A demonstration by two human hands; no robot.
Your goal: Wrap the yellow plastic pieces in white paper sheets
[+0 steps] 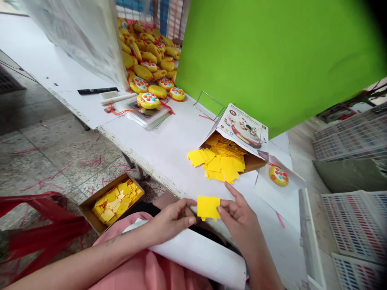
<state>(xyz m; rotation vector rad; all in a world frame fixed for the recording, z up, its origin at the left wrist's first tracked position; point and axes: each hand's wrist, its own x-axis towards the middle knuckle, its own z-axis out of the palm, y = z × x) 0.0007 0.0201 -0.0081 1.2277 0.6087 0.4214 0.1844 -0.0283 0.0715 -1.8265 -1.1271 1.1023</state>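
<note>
A flat yellow piece [208, 208] with small tabs along its lower edge is held up over my lap. My right hand [237, 213] pinches its right side between thumb and fingers, the index finger stretched out. At its left edge is my left hand [178, 217], fingers curled and thumb bent in; whether they grip the piece is hard to make out. Beyond my hands, many similar yellow pieces [216, 165] spill onto the white table from an open printed box [244, 129] lying on its side.
A cardboard box [113, 201] of yellow pieces stands low at the left. Yellow toys [148, 60] are heaped at the back beside a green panel [272, 60]. One toy [278, 176] lies at the right. A black marker [97, 91] lies at the back left.
</note>
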